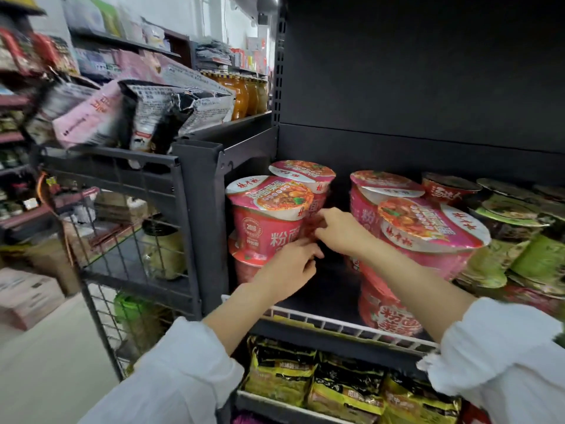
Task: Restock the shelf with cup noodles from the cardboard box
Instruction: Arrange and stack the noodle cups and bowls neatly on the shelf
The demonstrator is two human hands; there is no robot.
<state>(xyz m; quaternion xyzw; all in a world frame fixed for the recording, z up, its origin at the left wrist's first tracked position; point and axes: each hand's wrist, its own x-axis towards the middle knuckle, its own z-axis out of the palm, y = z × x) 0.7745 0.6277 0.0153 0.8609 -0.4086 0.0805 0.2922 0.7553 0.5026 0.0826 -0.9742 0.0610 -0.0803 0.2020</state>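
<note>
- A pink cup noodle [269,228] is stacked at the left end of the shelf [345,325], atop another cup.
- Its lower side is touched by the left hand [290,266], fingers curled loosely.
- The rear cup [308,179] is gripped by the right hand [339,229].
- More pink cups [428,237] are stacked to the right.

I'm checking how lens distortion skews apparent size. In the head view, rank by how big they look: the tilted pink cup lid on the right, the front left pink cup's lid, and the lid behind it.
1. Tilted right lid, nearest the camera.
2. Front left lid.
3. Back left lid, farther back.

The cups are probably identical, so distance explains the difference.
</note>
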